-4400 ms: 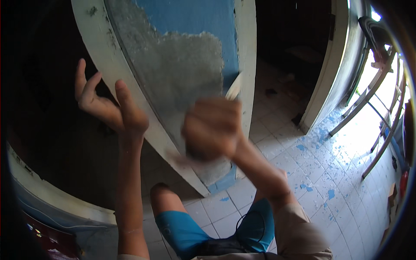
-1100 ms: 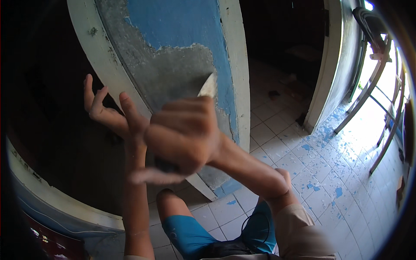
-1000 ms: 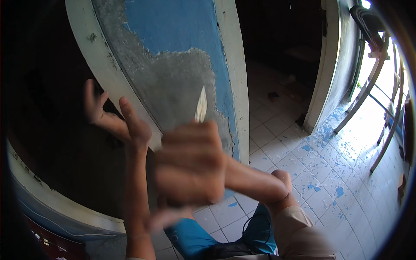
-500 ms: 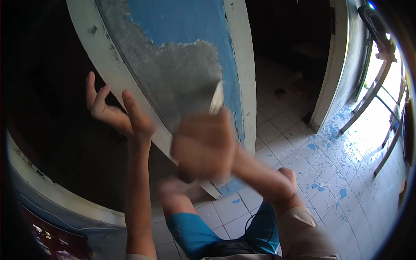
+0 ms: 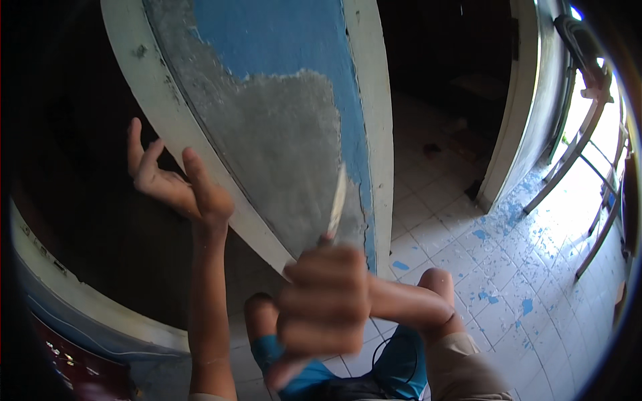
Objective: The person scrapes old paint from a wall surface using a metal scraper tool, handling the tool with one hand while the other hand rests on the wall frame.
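Head cam: blue wall [image 5: 281,127] part bare, chips [image 5: 527,306] on tiled flr [image 5: 455,257] nr doorway [image 5: 441,93].

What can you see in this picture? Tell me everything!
Wall: 1, blue and bare grey, middle
Doorways: 2, dark, beside the wall
Frames: several, whitish, at the doorways
Floor: 1, white tiles, low and right
Flakes: many, blue, on the floor
Legged thing: 1, dark, far right
Unclear thing: 1, dark red, lower left
Blade: 1, whitish, in the right hand
Shorts: 1, teal, bottom middle
Sleeves: 2, beige, bottom
Left hand: 1, bare, by left frame
Right hand: 1, bare, middle
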A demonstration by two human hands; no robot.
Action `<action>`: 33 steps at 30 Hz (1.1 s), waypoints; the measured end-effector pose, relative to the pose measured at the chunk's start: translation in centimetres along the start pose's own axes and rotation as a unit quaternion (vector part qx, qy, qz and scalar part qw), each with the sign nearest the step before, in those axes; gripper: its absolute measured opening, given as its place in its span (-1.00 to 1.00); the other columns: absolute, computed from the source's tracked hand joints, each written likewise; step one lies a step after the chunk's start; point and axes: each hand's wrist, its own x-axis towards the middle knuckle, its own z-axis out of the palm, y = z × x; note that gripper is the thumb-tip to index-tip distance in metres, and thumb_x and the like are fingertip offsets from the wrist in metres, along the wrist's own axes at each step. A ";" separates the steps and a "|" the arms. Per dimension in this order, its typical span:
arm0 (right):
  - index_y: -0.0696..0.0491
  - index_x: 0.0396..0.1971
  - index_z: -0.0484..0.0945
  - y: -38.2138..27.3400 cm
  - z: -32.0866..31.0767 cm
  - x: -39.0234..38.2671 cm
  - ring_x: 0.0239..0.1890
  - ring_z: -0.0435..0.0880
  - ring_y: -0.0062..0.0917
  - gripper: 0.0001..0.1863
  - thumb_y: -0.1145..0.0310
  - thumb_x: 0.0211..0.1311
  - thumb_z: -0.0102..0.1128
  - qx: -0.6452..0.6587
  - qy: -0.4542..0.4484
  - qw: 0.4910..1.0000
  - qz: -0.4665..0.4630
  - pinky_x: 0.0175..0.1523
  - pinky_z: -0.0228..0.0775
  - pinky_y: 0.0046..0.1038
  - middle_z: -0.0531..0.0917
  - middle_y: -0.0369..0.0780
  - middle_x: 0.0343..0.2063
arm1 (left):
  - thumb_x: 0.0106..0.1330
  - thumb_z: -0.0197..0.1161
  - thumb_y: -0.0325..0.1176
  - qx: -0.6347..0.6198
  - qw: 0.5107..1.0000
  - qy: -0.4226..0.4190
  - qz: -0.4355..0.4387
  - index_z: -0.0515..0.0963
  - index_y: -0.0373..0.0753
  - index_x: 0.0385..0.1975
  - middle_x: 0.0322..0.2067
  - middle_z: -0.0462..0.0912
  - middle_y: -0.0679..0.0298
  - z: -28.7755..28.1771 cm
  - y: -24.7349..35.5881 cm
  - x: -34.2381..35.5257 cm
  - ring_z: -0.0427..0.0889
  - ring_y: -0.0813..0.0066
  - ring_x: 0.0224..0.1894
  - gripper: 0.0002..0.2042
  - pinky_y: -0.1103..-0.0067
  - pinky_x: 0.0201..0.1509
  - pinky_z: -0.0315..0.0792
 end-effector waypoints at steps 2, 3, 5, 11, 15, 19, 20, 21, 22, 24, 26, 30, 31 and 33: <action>-0.05 -0.72 0.18 -2.6 0.3 1.7 -0.76 0.27 -0.62 -0.28 -0.25 0.54 0.12 0.043 0.026 0.999 0.020 -0.67 0.06 -0.51 0.32 -0.37 -0.71 | 0.60 0.05 -0.40 -0.004 1.000 0.000 0.009 0.19 -0.38 0.16 0.43 0.09 -0.34 -0.4 -0.2 0.5 0.28 0.03 0.45 -0.71 0.21 0.50 0.33; 0.00 -0.46 0.29 -3.0 -0.4 2.0 -0.67 0.41 -0.56 -0.45 -0.15 0.59 0.08 0.067 -0.040 0.997 0.021 -0.57 0.28 -0.53 0.41 -0.32 -0.60 | 0.60 0.05 -0.40 -0.002 1.000 -0.007 0.007 0.19 -0.38 0.16 0.43 0.09 -0.34 -0.6 -0.2 0.4 0.28 0.03 0.45 -0.71 0.21 0.50 0.33; 0.05 -0.20 0.40 -2.8 -0.3 1.9 -0.57 0.54 -0.51 -0.59 -0.04 0.64 0.04 0.091 -0.106 0.990 0.023 -0.48 0.50 -0.54 0.51 -0.26 -0.50 | 0.60 0.04 -0.42 0.009 1.000 -0.016 0.014 0.19 -0.38 0.16 0.43 0.09 -0.35 -0.6 -0.1 0.2 0.31 0.03 0.43 -0.71 0.22 0.47 0.37; -0.06 -0.70 0.15 2.4 2.5 -0.9 -0.76 0.25 -0.69 -0.32 -0.13 0.66 -0.02 0.036 -0.032 0.999 0.004 -0.70 -0.04 -0.57 0.37 -0.39 -0.70 | 0.59 0.05 -0.44 0.002 1.000 -0.010 -0.006 0.18 -0.39 0.16 0.43 0.10 -0.33 -0.8 -0.2 0.1 0.32 0.04 0.41 -0.70 0.25 0.44 0.40; -0.07 -0.70 0.14 0.3 0.8 0.2 -0.76 0.25 -0.65 -0.29 -0.22 0.56 0.11 0.065 0.021 0.997 -0.029 -0.70 0.04 -0.51 0.26 -0.41 -0.72 | 0.57 0.07 -0.44 -0.010 1.000 -0.011 0.006 0.18 -0.39 0.16 0.42 0.10 -0.34 -0.6 -0.3 0.2 0.32 0.05 0.40 -0.69 0.26 0.44 0.40; -0.13 -0.69 0.18 1.1 2.2 -0.7 -0.68 0.34 -0.62 -0.38 -0.18 0.35 0.27 0.052 -0.018 0.998 0.010 -0.63 0.11 -0.50 0.25 -0.44 -0.67 | 0.58 0.08 -0.44 -0.014 1.000 -0.009 0.004 0.18 -0.39 0.16 0.42 0.10 -0.35 -1.2 -0.4 0.0 0.32 0.05 0.40 -0.69 0.23 0.47 0.34; -0.10 -0.70 0.15 -0.9 1.5 0.2 -0.71 0.29 -0.63 -0.33 -0.20 0.43 0.23 0.093 -0.008 0.996 0.010 -0.66 0.07 -0.52 0.22 -0.43 -0.70 | 0.58 0.07 -0.44 -0.022 1.000 -0.002 0.002 0.19 -0.39 0.16 0.42 0.11 -0.35 -0.8 -0.1 0.2 0.32 0.05 0.40 -0.69 0.21 0.48 0.32; -0.10 -0.71 0.13 -1.5 1.5 0.3 -0.72 0.27 -0.64 -0.30 -0.20 0.44 0.25 0.106 0.009 0.994 0.009 -0.67 0.04 -0.53 0.20 -0.43 -0.70 | 0.58 0.07 -0.44 -0.019 1.000 -0.001 0.006 0.19 -0.39 0.16 0.42 0.11 -0.35 -0.8 -0.2 0.3 0.32 0.05 0.40 -0.69 0.21 0.48 0.32; -0.09 -0.72 0.11 -2.0 1.4 0.4 -0.72 0.25 -0.64 -0.28 -0.19 0.45 0.26 0.116 0.026 0.993 0.005 -0.68 0.02 -0.53 0.19 -0.42 -0.70 | 0.58 0.07 -0.44 -0.017 1.000 -0.002 0.006 0.19 -0.39 0.16 0.42 0.10 -0.35 -0.7 -0.3 0.3 0.31 0.04 0.41 -0.70 0.21 0.49 0.30; -0.11 -0.69 0.14 1.4 1.4 -2.2 -0.69 0.31 -0.62 -0.33 -0.19 0.41 0.26 0.060 -0.024 0.998 0.010 -0.65 0.08 -0.50 0.23 -0.44 -0.68 | 0.58 0.07 -0.44 -0.021 1.000 -0.007 -0.003 0.20 -0.39 0.15 0.42 0.10 -0.35 -0.3 0.0 -0.4 0.30 0.03 0.42 -0.70 0.20 0.50 0.29; -0.14 -0.67 0.16 1.1 2.2 -2.5 -0.66 0.35 -0.60 -0.37 -0.21 0.34 0.27 0.075 -0.056 0.995 0.018 -0.61 0.12 -0.48 0.27 -0.45 -0.65 | 0.58 0.08 -0.43 -0.025 1.000 -0.005 0.006 0.20 -0.40 0.16 0.42 0.12 -0.36 -1.1 -0.7 0.1 0.32 0.01 0.41 -0.69 0.18 0.49 0.28; -0.10 -0.71 0.14 -2.1 1.1 -2.3 -0.70 0.27 -0.64 -0.31 -0.16 0.43 0.30 0.099 -0.054 0.993 -0.013 -0.66 0.02 -0.53 0.19 -0.42 -0.68 | 0.58 0.10 -0.42 -0.021 1.000 0.002 0.012 0.19 -0.42 0.16 0.41 0.14 -0.37 -0.8 -1.0 -0.2 0.36 -0.01 0.38 -0.67 0.18 0.48 0.28; -0.12 -0.69 0.12 0.1 1.5 -2.6 -0.71 0.28 -0.65 -0.35 -0.10 0.48 0.25 0.078 -0.048 0.996 -0.013 -0.66 0.03 -0.54 0.21 -0.44 -0.68 | 0.58 0.10 -0.41 -0.021 1.000 0.005 0.022 0.19 -0.43 0.16 0.40 0.14 -0.38 -0.3 -1.2 -0.2 0.37 -0.01 0.38 -0.66 0.19 0.48 0.29; -0.16 -0.66 0.10 2.9 1.7 -2.6 -0.71 0.29 -0.67 -0.40 0.00 0.59 0.15 0.039 -0.036 0.999 -0.011 -0.65 0.04 -0.57 0.26 -0.46 -0.68 | 0.58 0.11 -0.41 -0.018 0.999 0.005 0.031 0.19 -0.44 0.16 0.40 0.15 -0.39 -0.3 -0.8 0.1 0.37 0.00 0.38 -0.66 0.20 0.47 0.30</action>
